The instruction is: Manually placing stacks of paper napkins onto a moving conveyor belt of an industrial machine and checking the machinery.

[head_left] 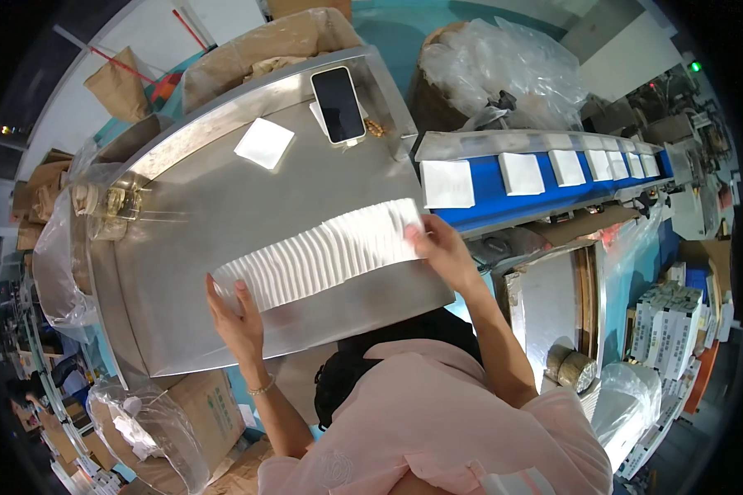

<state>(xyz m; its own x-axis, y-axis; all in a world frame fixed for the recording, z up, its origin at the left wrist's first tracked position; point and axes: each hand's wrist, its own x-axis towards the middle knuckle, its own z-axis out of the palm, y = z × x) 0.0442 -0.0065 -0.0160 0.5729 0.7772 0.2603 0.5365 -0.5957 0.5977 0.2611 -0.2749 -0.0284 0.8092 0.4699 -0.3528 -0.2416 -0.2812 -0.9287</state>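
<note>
A long row of folded white napkins (pixel 326 254), standing tightly side by side, lies slantwise across the metal table (pixel 305 186). My left hand (pixel 238 320) is at its near left end, thumb against the napkins and fingers round the end. At the far right end my right hand (pixel 446 252) grips the last napkins, its thumb on their face; those fingertips are slightly blurred. One flat stack of white napkins (pixel 264 143) lies apart, farther back on the table.
A phone (pixel 338 105) and a string of brown beads (pixel 375 128) lie near the table's raised back rim. To the right, a blue conveyor belt (pixel 487 212) carries several white napkin stacks. Clear plastic bags (pixel 512 70) fill a bin behind it. A cardboard box (pixel 202 421) stands below left.
</note>
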